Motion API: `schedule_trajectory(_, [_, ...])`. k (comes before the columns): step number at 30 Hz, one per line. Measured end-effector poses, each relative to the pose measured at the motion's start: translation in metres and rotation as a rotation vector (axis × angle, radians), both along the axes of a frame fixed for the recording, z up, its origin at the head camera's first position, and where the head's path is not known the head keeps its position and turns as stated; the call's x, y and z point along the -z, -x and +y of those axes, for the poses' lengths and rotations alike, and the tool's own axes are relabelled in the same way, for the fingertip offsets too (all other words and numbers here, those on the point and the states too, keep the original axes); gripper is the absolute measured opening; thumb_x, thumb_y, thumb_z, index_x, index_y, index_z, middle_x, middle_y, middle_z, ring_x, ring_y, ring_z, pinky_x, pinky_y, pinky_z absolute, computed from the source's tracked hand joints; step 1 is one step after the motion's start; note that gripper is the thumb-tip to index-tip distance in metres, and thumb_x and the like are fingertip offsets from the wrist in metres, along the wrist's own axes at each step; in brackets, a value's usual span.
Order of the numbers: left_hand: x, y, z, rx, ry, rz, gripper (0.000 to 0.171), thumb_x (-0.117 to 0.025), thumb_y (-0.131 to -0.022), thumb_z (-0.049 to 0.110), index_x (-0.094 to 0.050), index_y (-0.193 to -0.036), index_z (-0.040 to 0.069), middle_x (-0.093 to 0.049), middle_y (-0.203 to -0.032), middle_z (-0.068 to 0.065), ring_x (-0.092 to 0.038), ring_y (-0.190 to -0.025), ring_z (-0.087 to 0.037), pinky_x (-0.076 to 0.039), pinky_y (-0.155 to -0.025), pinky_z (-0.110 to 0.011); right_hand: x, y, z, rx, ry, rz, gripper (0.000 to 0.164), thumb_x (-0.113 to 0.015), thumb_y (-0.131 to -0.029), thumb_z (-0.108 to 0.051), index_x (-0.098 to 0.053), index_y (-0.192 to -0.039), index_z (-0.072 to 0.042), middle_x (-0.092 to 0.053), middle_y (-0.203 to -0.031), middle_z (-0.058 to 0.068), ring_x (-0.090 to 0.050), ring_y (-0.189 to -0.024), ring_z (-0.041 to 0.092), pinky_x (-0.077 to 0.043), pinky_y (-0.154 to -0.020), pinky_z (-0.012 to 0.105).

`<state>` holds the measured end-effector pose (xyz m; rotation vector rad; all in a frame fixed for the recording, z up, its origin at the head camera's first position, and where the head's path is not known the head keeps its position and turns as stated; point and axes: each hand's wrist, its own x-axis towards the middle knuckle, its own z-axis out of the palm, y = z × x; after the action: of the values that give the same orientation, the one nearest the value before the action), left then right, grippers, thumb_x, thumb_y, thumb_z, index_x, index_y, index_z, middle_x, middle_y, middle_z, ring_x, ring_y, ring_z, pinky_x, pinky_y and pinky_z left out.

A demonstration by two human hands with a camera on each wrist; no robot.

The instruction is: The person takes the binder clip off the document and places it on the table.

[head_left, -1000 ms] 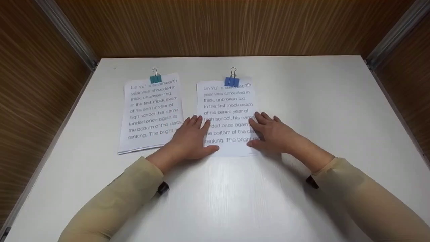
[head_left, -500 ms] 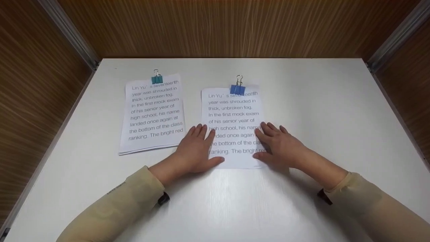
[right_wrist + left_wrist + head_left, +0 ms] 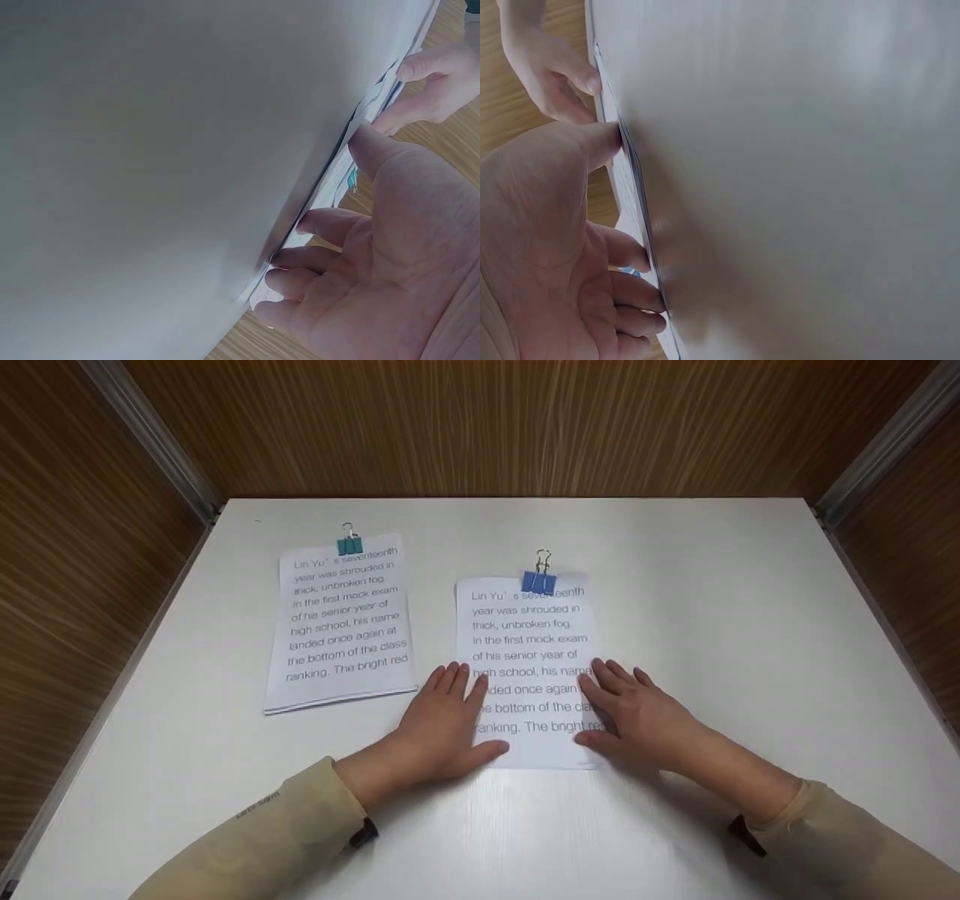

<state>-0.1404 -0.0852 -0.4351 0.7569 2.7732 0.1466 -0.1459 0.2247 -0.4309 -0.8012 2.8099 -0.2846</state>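
Zero grip: left hand (image 3: 442, 727), right hand (image 3: 646, 718) straight-fingered on blue-clipped stack (image 3: 534, 679), center frame; press both edges evenly, keep it square.

Head view: fairly bright; soft glare on table (image 3: 517, 829) just nearside of left hand (image 3: 442, 727) and right hand (image 3: 649, 720), shadow beside the latter. Wrist views: hazy, tabletop blurred, brownish shadow along left hand.

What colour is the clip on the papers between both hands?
Blue; the clip shows best in the head view.
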Motion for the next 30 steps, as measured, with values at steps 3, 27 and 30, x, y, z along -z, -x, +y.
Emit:
schedule_trajectory(3, [0.001, -0.003, 0.001, -0.002, -0.005, -0.006, 0.101, -0.047, -0.100, 0.074, -0.029, -0.166, -0.001, -0.026, -0.168, -0.032, -0.019, -0.159, -0.044, -0.011, -0.131, -0.053, 0.000, -0.005, 0.001, -0.003, -0.007, 0.009, 0.084, -0.073, -0.099, -0.048, -0.042, -0.160, 0.001, -0.034, -0.166, 0.029, -0.030, -0.154, 0.050, -0.026, -0.122, 0.068])
schedule_trajectory(27, [-0.002, -0.030, 0.006, 0.048, 0.036, 0.027, 0.100, -0.046, -0.100, 0.074, -0.035, -0.163, -0.004, -0.033, -0.164, -0.034, -0.026, -0.157, -0.045, -0.017, -0.129, -0.054, -0.001, -0.038, 0.001, 0.004, -0.009, 0.036, 0.083, -0.075, -0.097, -0.048, -0.047, -0.157, 0.002, -0.039, -0.163, 0.030, -0.036, -0.151, 0.050, -0.032, -0.119, 0.067])
schedule_trajectory(30, [-0.002, -0.030, 0.005, 0.055, 0.022, 0.031, 0.099, -0.048, -0.100, 0.074, -0.038, -0.162, -0.004, -0.035, -0.163, -0.034, -0.028, -0.156, -0.045, -0.019, -0.129, -0.054, -0.001, -0.040, 0.001, 0.005, -0.004, 0.035, 0.082, -0.075, -0.097, -0.047, -0.048, -0.157, 0.003, -0.039, -0.163, 0.030, -0.036, -0.151, 0.050, -0.032, -0.119, 0.067])
